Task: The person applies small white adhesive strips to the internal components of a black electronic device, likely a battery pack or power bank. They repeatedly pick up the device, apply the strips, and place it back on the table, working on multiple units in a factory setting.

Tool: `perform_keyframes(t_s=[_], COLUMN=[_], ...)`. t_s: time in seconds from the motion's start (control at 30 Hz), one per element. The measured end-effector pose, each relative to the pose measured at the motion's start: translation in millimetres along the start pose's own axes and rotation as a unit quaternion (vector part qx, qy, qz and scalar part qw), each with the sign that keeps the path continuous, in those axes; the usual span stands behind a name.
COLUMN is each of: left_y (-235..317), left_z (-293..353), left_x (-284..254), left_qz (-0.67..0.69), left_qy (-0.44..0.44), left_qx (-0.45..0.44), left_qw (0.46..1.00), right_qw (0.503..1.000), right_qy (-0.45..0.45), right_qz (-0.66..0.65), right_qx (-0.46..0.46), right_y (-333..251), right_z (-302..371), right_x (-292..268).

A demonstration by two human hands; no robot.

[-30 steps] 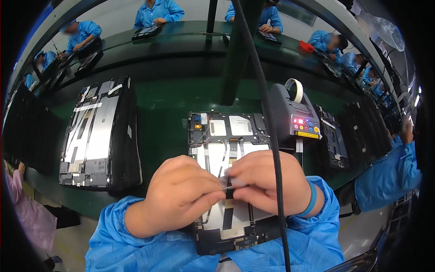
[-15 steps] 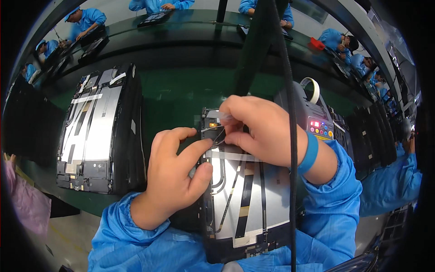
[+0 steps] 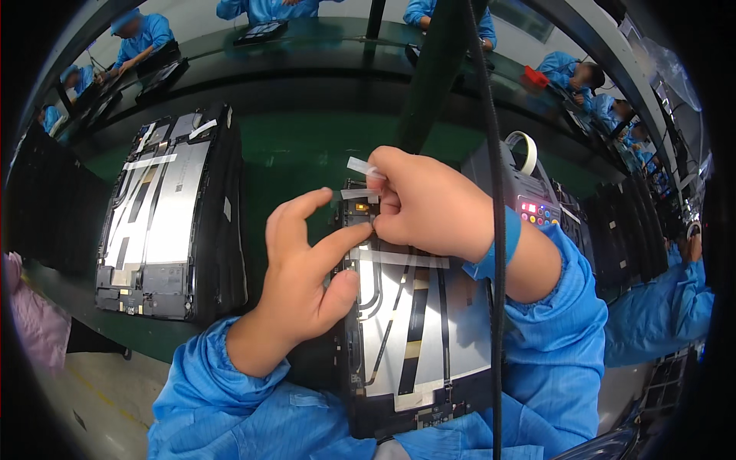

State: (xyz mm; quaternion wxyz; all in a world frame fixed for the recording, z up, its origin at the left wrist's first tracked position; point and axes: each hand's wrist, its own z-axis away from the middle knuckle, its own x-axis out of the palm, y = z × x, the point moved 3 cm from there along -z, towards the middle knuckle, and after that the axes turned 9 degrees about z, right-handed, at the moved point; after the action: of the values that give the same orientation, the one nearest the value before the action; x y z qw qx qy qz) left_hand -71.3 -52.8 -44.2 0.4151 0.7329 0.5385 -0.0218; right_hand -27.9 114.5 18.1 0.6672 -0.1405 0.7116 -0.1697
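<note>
In front of me lies an opened flat device, its silver panel (image 3: pixel 429 330) crossed by dark ribbon cables, like a tablet or screen unit without its cover. My right hand (image 3: pixel 433 203) is closed over its upper end, fingers curled. A short translucent tape strip (image 3: pixel 363 167) sticks out from its fingers. Another pale tape piece (image 3: pixel 359 195) lies across the device's top edge, beside a small amber part (image 3: pixel 362 206). My left hand (image 3: pixel 303 268) has its fingers apart; its index fingertip touches the device's upper part beside my right hand. What lies under my right fingertips is hidden.
A stack of similar devices (image 3: pixel 161 222) stands on the green table at left. A grey tape dispenser (image 3: pixel 529 199) with lit buttons and a tape roll (image 3: pixel 523 153) sits at right. A black cable (image 3: pixel 497 307) hangs before me. Co-workers in blue sit across the table.
My right hand has shifted slightly up, and the tape strip at its fingers now points up and left. The thin wires seen near the fingertips are now covered. My left index finger reaches further right.
</note>
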Motion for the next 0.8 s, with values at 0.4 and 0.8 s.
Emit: perform_keyframes(t_s=[0.4, 0.8], left_y=[-17, -17], left_z=[1, 2], left_x=[14, 11], left_qz=[0.063, 0.018], left_qy=[-0.024, -0.013], left_qx=[-0.002, 0.004], left_qw=[0.998, 1.0], right_qw=[0.957, 0.961], right_qy=[-0.077, -0.188], right_qz=[0.11, 0.095], right_qx=[-0.257, -0.178], right_y=[11, 0], right_z=[-13, -30], right_x=[-16, -20])
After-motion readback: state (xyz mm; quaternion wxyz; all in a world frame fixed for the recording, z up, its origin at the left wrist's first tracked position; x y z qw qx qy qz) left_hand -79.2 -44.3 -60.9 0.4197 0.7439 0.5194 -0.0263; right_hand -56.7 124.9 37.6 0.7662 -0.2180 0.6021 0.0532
